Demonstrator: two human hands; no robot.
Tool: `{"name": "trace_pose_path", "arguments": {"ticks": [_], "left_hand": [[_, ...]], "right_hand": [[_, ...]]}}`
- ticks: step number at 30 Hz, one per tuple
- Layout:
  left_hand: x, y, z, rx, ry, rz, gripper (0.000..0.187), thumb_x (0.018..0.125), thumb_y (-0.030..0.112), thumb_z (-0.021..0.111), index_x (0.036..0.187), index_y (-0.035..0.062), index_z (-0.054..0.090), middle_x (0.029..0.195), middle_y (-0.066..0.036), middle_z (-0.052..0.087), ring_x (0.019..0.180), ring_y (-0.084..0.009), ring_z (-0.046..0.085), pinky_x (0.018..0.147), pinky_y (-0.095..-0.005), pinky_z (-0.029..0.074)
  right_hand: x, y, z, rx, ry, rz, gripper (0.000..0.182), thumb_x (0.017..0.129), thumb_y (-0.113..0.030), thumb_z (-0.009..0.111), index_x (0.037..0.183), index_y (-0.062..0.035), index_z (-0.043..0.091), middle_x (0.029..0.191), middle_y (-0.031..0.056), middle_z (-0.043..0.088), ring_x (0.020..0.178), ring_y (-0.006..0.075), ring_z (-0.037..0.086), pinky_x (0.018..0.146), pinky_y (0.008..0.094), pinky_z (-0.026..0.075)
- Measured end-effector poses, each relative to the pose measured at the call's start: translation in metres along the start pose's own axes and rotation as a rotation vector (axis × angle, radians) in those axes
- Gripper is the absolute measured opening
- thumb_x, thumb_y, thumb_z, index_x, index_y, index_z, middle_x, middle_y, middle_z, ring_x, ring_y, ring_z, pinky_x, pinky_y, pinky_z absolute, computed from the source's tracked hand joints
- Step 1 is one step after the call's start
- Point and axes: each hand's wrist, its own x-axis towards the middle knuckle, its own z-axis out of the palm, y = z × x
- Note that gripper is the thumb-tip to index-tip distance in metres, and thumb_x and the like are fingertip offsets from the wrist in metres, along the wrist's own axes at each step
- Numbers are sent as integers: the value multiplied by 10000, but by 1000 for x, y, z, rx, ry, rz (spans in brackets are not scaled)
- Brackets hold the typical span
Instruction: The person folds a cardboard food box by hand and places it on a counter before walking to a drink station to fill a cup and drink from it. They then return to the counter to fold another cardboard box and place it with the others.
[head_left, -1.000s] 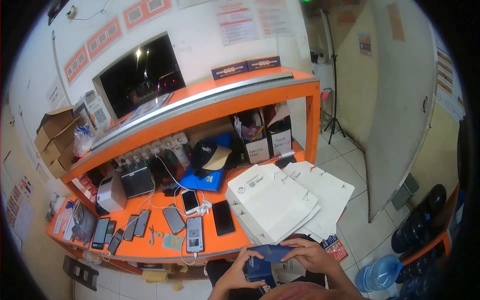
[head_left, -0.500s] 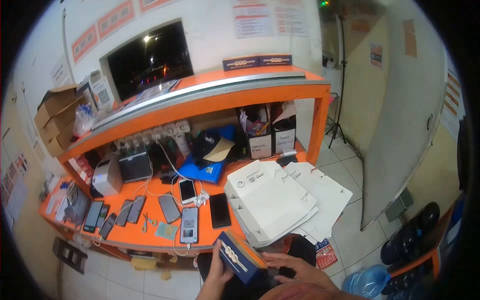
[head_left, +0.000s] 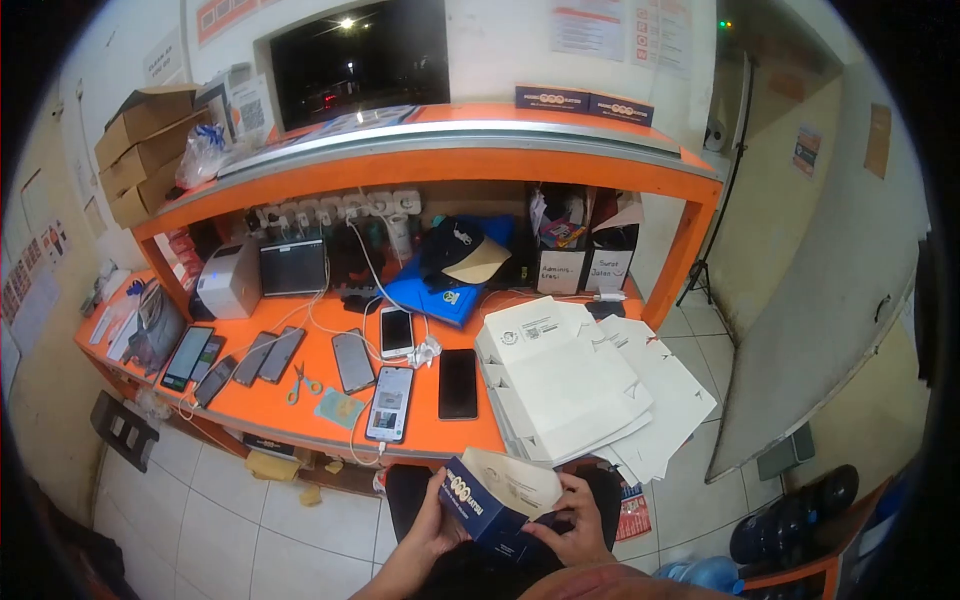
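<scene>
As the left hand (head_left: 430,525) angles up from below, its fingers closed around the left side of a navy box (head_left: 482,503), the right hand (head_left: 577,522) bends inward, fingers and thumb gripping the box's right edge, before the orange counter (head_left: 455,434).

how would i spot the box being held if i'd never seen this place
Find the orange desk, then look just below its front edge in the picture. The navy box is between the left hand and right hand. Unlike two similar boxes on the upper shelf, its cream inner side shows.
</scene>
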Motion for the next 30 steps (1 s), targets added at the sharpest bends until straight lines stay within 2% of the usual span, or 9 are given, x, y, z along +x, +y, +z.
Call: {"name": "trace_pose_path", "arguments": {"ticks": [4, 8, 12, 14, 15, 16, 19, 29, 30], "left_hand": [[18, -16, -21, -84, -63, -117, 783, 950, 734, 415, 1441, 130, 500, 1329, -140, 622, 1220, -322, 606, 1003, -550, 500], [57, -44, -57, -186, -277, -217, 812, 949, 737, 413, 1473, 119, 470, 1355, -162, 599, 1249, -330, 583, 1040, -523, 479], [67, -61, -62, -407, -611, -522, 767, 1000, 666, 385, 1517, 100, 413, 1455, -202, 509, 1281, -353, 557, 1086, -515, 447], [32, -62, -41, -120, -395, -280, 744, 1022, 645, 347, 1517, 93, 411, 1465, -202, 502, 1277, -350, 558, 1078, -526, 451], [54, -83, -70, -482, -608, -363, 757, 1023, 657, 328, 1514, 88, 412, 1475, -199, 496, 1294, -359, 543, 1088, -547, 425], [55, -83, -71, -489, -609, -366, 757, 1023, 657, 328, 1514, 88, 412, 1475, -199, 496, 1294, -359, 543, 1088, -547, 425], [57, -81, -71, -285, -545, -245, 759, 1022, 660, 328, 1512, 87, 414, 1478, -197, 494, 1305, -359, 533, 1094, -554, 415], [41, -50, -53, 351, -193, 60, 768, 1018, 669, 327, 1505, 82, 423, 1487, -190, 485, 1341, -360, 498, 1114, -578, 379], [14, -26, -36, 144, -349, 149, 748, 1016, 650, 395, 1504, 84, 414, 1491, -171, 483, 1383, -327, 454, 1144, -503, 355]], "right_hand": [[8, -25, -2, -520, -399, -224, 434, 788, -186, 858, 1183, -75, 719, 1387, 139, 535, 1138, 272, 646, 931, 356, 562], [3, -15, -3, -315, -554, -52, 502, 828, -179, 835, 1292, -77, 672, 1412, 131, 529, 1181, 273, 629, 975, 361, 537], [-5, 12, 4, -347, -274, 58, 721, 810, -196, 860, 1423, -32, 518, 1437, 168, 483, 1225, 319, 596, 1011, 382, 510], [-3, 20, 4, -670, -123, 26, 952, 775, -199, 892, 1517, -17, 325, 1423, 228, 462, 1269, 355, 550, 1030, 390, 494], [-9, 39, -1, -529, -95, 178, 958, 800, -150, 867, 1535, -31, 264, 1431, 246, 438, 1306, 361, 510, 1069, 399, 463], [-14, 47, -6, -534, -97, 183, 958, 800, -150, 867, 1535, -31, 264, 1431, 246, 438, 1306, 361, 510, 1069, 399, 463], [-19, 44, -21, 357, 53, 454, 789, 906, -59, 736, 1542, -57, 268, 1451, 225, 486, 1313, 299, 515, 1120, 434, 419], [-56, 60, -53, 164, 53, 331, 415, 1049, -340, 544, 1324, -46, 445, 1393, 200, 530, 1255, 276, 549, 1095, 416, 433], [-53, 44, -53, 135, 60, 390, 401, 1059, -349, 519, 1314, -44, 463, 1399, 199, 520, 1275, 278, 524, 1101, 406, 411]]}}
